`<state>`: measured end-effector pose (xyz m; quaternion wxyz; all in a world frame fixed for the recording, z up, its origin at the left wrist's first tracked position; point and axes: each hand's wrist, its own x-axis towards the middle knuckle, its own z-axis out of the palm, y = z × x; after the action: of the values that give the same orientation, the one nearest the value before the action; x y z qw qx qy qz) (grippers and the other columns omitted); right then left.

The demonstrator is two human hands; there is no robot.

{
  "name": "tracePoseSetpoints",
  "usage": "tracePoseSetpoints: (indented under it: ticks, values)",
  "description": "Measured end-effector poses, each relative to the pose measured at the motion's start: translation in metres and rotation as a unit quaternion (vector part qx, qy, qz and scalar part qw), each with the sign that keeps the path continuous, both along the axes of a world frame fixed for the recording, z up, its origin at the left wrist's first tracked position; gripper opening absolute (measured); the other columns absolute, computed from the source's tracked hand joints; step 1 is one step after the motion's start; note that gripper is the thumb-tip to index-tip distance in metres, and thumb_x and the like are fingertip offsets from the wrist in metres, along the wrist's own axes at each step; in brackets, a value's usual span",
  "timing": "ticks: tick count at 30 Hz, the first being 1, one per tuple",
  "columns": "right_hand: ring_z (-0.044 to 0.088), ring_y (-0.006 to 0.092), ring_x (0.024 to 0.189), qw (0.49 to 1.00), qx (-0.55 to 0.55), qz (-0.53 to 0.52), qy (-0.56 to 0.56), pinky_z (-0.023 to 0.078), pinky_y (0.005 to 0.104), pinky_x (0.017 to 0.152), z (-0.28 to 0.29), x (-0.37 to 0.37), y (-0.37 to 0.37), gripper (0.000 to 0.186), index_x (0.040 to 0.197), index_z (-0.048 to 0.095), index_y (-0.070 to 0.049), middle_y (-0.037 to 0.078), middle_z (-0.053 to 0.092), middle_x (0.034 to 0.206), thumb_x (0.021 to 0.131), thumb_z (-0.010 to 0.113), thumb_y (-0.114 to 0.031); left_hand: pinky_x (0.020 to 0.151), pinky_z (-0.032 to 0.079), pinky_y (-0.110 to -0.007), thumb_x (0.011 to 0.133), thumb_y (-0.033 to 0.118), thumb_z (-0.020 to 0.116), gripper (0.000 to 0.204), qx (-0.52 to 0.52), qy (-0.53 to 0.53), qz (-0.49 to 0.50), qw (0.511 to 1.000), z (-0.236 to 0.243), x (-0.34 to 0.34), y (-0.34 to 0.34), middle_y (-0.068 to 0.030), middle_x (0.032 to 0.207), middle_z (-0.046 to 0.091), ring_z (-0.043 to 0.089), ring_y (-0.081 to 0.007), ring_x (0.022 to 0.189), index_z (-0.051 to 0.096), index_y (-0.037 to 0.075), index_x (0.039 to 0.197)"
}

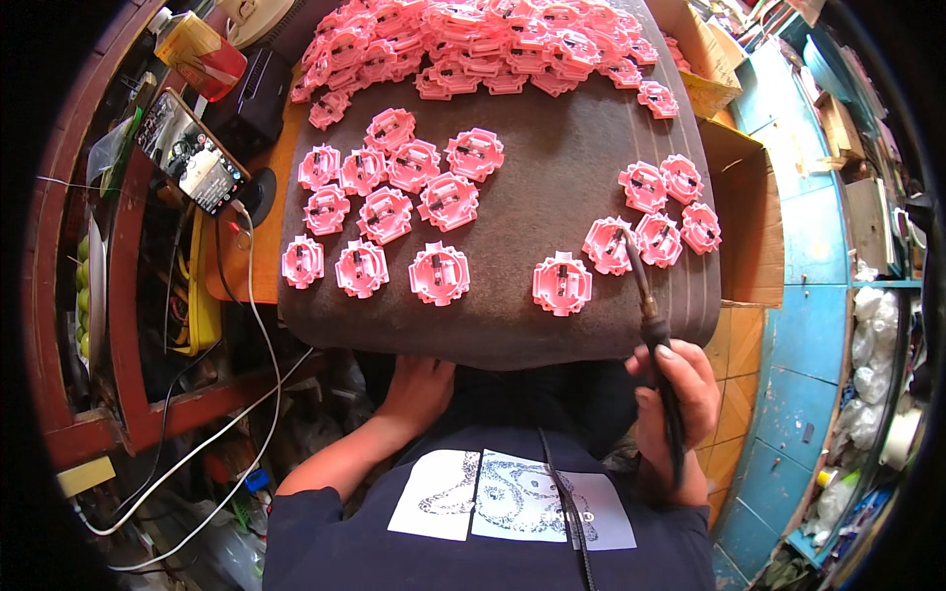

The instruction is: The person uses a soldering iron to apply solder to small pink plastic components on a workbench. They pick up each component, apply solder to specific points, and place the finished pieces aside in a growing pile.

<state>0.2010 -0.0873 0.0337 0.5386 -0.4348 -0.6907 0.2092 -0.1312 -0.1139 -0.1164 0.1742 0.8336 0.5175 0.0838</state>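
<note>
My right hand (680,384) is wrapped round the black handle of a soldering iron (646,295). The iron's metal shaft slants up and left over the board, and its tip overlaps the right side of a pink plastic housing (600,244); whether they touch I cannot tell. Another pink housing (562,284) lies just left of it, with small dark parts inside. Several more pink housings (659,239) sit behind and to the right. My left hand (422,386) rests low at the board's near edge, its fingers mostly hidden under the edge.
The dark board (552,167) carries a loose group of pink housings (384,215) at left and a large heap (483,44) at the far end. A phone (192,153) stands at left, its white cable (264,325) hanging down. Cardboard boxes (744,217) stand at right.
</note>
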Motion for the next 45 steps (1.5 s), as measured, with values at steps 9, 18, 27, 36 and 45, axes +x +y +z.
tracePoseSetpoints:
  ticks: [9, 18, 27, 36, 45]
  values:
    - [0.067, 0.0335, 0.078, 0.993, 0.090, 0.033, -0.062, 0.054, 0.0400, 0.066, -0.022, -0.034, 0.046, 0.049, 0.131, 0.060, -0.001, 0.019, 0.069, 0.103, 0.086, 0.080, 0.005, 0.074, 0.061, -0.041, 0.079, -0.007, 0.081, 0.037, 0.045, -0.329, -0.139, 0.933, 0.127, 0.041, 0.040, -0.0160, 0.102, 0.069, 0.072, -0.0349, 0.084, 0.069, 0.000, 0.113]
    - [0.069, 0.0296, 0.085, 0.988, 0.097, -0.014, -0.120, 0.057, 0.0377, 0.076, -0.027, -0.042, 0.050, 0.036, 0.126, 0.061, 0.000, 0.017, 0.072, 0.101, 0.091, 0.072, 0.007, 0.082, 0.062, -0.042, 0.086, -0.001, 0.078, 0.042, 0.165, -0.386, -0.055, 0.906, 0.127, 0.106, 0.095, -0.0187, 0.116, 0.064, 0.071, -0.0363, 0.100, 0.066, 0.000, 0.126]
    - [0.070, 0.0330, 0.089, 0.990, 0.073, 0.002, -0.124, 0.058, 0.0407, 0.076, -0.030, -0.042, 0.049, 0.039, 0.131, 0.060, -0.001, 0.021, 0.069, 0.109, 0.094, 0.071, 0.004, 0.078, 0.062, -0.042, 0.083, 0.000, 0.079, 0.040, 0.157, -0.385, -0.034, 0.909, 0.121, 0.111, 0.098, -0.0174, 0.115, 0.064, 0.073, -0.0358, 0.095, 0.066, 0.002, 0.122]
    - [0.072, 0.0358, 0.092, 0.987, 0.091, 0.007, -0.136, 0.059, 0.0441, 0.081, -0.031, -0.045, 0.052, 0.038, 0.133, 0.059, 0.000, 0.022, 0.071, 0.110, 0.095, 0.068, 0.004, 0.080, 0.062, -0.043, 0.084, -0.001, 0.078, 0.041, 0.149, -0.397, -0.041, 0.905, 0.120, 0.109, 0.100, -0.0181, 0.115, 0.065, 0.072, -0.0375, 0.097, 0.065, 0.002, 0.123]
    - [0.070, 0.0275, 0.088, 0.991, 0.075, -0.018, -0.109, 0.058, 0.0382, 0.082, -0.031, -0.047, 0.052, 0.038, 0.132, 0.060, 0.001, 0.016, 0.070, 0.104, 0.095, 0.069, 0.005, 0.077, 0.060, -0.041, 0.086, 0.002, 0.078, 0.031, 0.126, -0.382, -0.035, 0.915, 0.125, 0.110, 0.101, -0.0164, 0.110, 0.065, 0.071, -0.0345, 0.093, 0.070, 0.001, 0.116]
